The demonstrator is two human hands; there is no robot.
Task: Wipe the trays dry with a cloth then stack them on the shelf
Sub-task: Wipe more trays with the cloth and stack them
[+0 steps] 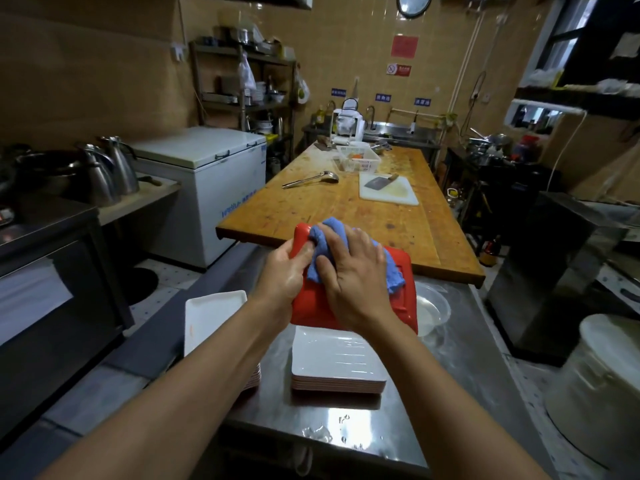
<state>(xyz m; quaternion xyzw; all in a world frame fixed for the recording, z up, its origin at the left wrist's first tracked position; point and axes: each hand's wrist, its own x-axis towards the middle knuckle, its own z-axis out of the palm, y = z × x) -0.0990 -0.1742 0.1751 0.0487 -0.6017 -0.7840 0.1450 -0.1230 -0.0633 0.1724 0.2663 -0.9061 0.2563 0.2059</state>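
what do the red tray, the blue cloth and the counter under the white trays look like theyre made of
Red tray: likely moulded plastic, smooth with a soft sheen and rounded rim. Blue cloth: soft woven or terry-like fabric, matte, bunched in folds under the right hand. Counter: probably stainless steel, grey, showing mirror-like glare and water drops.

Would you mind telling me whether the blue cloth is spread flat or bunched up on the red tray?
Bunched up. The blue cloth lies crumpled under the right hand on the red tray.
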